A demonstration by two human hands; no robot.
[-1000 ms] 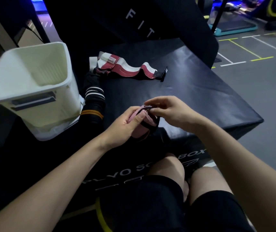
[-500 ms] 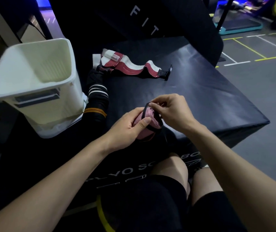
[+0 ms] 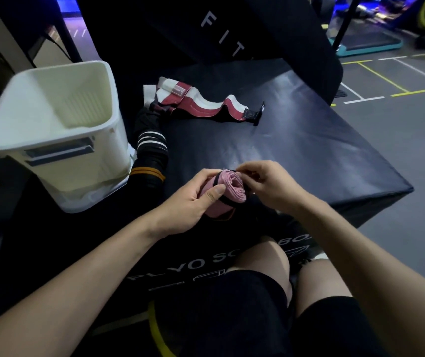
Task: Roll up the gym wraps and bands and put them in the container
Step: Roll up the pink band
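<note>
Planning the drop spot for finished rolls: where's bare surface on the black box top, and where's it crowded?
Free: the broad patch of box top between the red-and-white wrap and the hands, out to the right edge. Crowded: the left side, where the black striped wrap lies against the white container; the near edge, where both hands hold the pink roll.

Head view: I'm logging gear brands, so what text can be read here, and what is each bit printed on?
"FIT" on the black upright pad; the lettering runs on out of sight.
"PLYO SO" and "BO" on the front of the black box; a knee hides the middle.
Tag on the red and white wrap: too small to read.
Pink roll, held in both hands: no text seen.
</note>
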